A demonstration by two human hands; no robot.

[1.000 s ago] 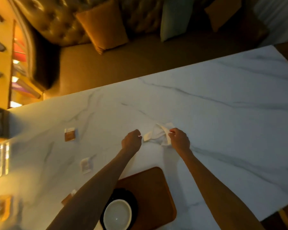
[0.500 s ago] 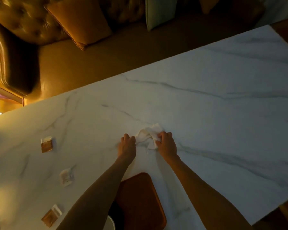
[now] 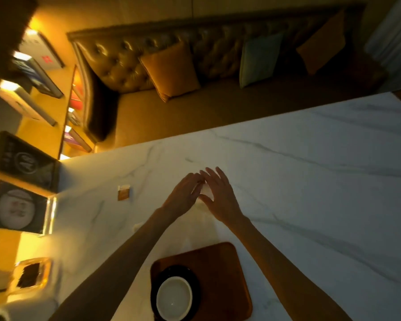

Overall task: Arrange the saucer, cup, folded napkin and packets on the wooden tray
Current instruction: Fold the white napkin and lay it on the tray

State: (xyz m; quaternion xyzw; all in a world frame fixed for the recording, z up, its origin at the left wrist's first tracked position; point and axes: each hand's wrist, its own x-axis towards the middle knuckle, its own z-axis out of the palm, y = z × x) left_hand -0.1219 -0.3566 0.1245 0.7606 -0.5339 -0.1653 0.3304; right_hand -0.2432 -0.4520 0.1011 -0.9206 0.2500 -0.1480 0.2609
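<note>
The left hand (image 3: 183, 198) and right hand (image 3: 220, 198) press straight, slightly spread fingers on the white napkin (image 3: 206, 193) on the marble table (image 3: 310, 181), beyond the wooden tray (image 3: 222, 262)

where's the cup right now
Head view, bottom centre: the cup sits on the dark saucer at the near-left end of the wooden tray.

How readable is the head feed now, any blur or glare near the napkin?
Head view: dim, warm light; napkin washes out against the pale table between the slightly blurred left hand and right hand; shelf lamps glare at far left, smeared by blur.
</note>
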